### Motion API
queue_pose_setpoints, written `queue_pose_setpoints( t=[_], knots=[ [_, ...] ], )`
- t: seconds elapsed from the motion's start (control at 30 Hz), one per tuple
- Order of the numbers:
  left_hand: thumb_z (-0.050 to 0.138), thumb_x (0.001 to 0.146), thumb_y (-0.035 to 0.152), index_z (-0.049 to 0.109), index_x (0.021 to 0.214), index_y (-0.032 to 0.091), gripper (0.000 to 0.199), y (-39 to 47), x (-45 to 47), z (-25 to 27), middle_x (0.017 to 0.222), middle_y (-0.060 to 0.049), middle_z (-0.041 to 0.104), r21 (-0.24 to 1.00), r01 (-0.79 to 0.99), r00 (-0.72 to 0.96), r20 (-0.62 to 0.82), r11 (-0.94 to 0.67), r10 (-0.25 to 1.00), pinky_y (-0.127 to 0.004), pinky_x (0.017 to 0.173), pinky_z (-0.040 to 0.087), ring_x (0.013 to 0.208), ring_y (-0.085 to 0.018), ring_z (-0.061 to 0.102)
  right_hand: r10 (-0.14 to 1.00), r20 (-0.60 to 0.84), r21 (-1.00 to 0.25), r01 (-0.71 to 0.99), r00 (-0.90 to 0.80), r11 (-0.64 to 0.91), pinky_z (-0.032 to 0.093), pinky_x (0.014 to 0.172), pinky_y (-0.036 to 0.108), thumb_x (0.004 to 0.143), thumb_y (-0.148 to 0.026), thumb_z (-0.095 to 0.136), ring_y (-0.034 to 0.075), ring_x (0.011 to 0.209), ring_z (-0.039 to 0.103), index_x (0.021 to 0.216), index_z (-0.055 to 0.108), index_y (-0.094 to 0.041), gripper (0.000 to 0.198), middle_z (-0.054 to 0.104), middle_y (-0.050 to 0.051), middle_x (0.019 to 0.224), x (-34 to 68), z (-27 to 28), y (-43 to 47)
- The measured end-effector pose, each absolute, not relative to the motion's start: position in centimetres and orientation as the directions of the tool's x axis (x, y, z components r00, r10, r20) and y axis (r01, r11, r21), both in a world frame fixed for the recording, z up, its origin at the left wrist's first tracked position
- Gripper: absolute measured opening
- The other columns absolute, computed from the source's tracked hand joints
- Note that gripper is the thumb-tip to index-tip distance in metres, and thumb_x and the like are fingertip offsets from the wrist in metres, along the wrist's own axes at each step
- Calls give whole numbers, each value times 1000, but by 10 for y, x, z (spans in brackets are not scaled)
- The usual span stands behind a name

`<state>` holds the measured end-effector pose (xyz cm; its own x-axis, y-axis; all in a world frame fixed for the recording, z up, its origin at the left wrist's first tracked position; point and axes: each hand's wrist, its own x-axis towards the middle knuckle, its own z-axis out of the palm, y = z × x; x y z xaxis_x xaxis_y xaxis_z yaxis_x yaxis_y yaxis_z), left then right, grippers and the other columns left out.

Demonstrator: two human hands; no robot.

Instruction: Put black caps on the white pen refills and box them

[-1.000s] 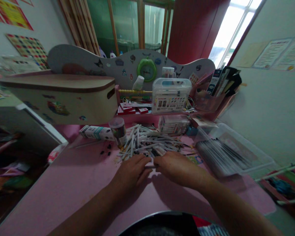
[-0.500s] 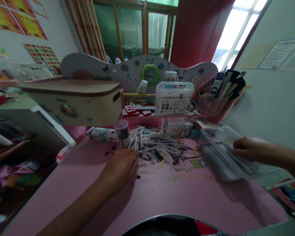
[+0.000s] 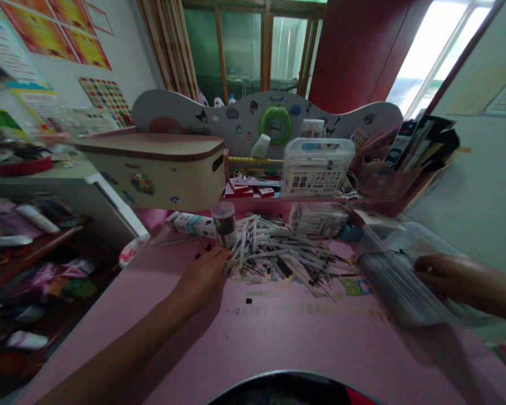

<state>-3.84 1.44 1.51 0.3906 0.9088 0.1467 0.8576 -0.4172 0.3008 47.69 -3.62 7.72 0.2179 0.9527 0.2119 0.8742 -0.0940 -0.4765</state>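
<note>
My left hand [image 3: 204,279] reaches to the left edge of a loose pile of pens and pen refills [image 3: 284,251]. Its fingers are drawn together against the pile, and what they hold, if anything, is hidden. Over at the right, a clear plastic box [image 3: 409,298] stands at a tilt near the table's edge with many dark, thin pens or refills lying in it. My right hand [image 3: 451,275] is closed above the box's right side. A small pale end shows at its fingers, too blurred to name. Just behind my left hand stands a clear plastic cup [image 3: 224,224].
A long carton [image 3: 191,224] lies left of the cup. Behind the pile sits a clear case of pens [image 3: 318,218]. The shelf above bears a lidded cream bin [image 3: 164,174], a handled clear case [image 3: 316,169] and a green clock [image 3: 275,125]. A small black cap [image 3: 248,301] lies on the pink table [image 3: 278,343].
The view has turned a little to the left. My left hand has drawn slightly back and left along the pile's edge. My right hand stays by the clear box, its fingers still closed.
</note>
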Motion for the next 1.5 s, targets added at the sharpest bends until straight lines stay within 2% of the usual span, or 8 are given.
queue_pose_setpoints(
  t=[0.07,0.2,0.37,0.63,0.83,1.07,1.27,1.5],
  knots=[
    [45,88,13,68,116,14,36,19,-41,12,117,-16,70,343,856,349,168,-387,922,-45,96,51,109,-29,66,995,72,-332,943,64,-37,36,51,34,68,-45,77,14,47,60,72,77,-26,19,70,12,63,479,91,-46],
    [46,87,14,67,116,16,36,27,-44,1,119,-16,71,406,854,279,172,-326,945,-43,97,51,111,-27,66,958,288,-279,956,-7,90,38,50,36,81,-72,58,18,52,63,95,75,-33,44,74,14,79,439,100,-74],
    [47,85,13,69,114,17,36,27,-40,-1,118,-14,73,491,830,213,157,-263,964,-42,98,51,110,-26,67,918,175,-324,859,-357,396,46,57,33,90,-39,58,21,65,69,95,74,-30,19,76,9,83,335,79,-83],
    [46,92,18,69,116,17,33,11,-31,3,117,-12,74,662,694,245,152,-282,958,-41,97,51,110,-25,67,855,-227,-184,883,-466,432,45,64,32,85,-11,53,27,81,71,98,74,-21,26,76,12,91,237,70,-32],
    [47,92,18,71,108,16,29,13,-34,-1,113,-12,74,624,711,218,244,-325,945,-39,93,52,104,-24,69,930,-7,-169,917,-367,360,44,75,32,80,-9,58,26,94,63,92,71,-16,19,69,13,99,216,25,6],
    [49,93,19,72,101,17,25,12,-35,-5,106,-11,74,605,705,218,312,-371,925,-39,90,52,99,-24,68,894,268,-271,862,-359,428,41,84,33,94,-16,53,21,91,53,89,68,-18,17,61,8,97,199,-2,0],
    [51,92,13,71,106,16,25,7,-28,-2,107,-11,73,510,732,281,379,-452,882,-39,89,50,99,-24,64,878,265,-328,818,-400,472,41,87,35,90,-20,63,22,94,51,86,65,-18,5,59,7,97,200,-6,-7],
    [59,85,7,70,121,22,41,24,-23,10,114,-12,70,90,792,573,234,-604,785,-36,77,48,97,-27,61,863,308,-381,780,-400,497,42,86,36,89,-15,62,22,94,50,86,64,-17,4,57,7,97,205,-9,-7]
  ],
)
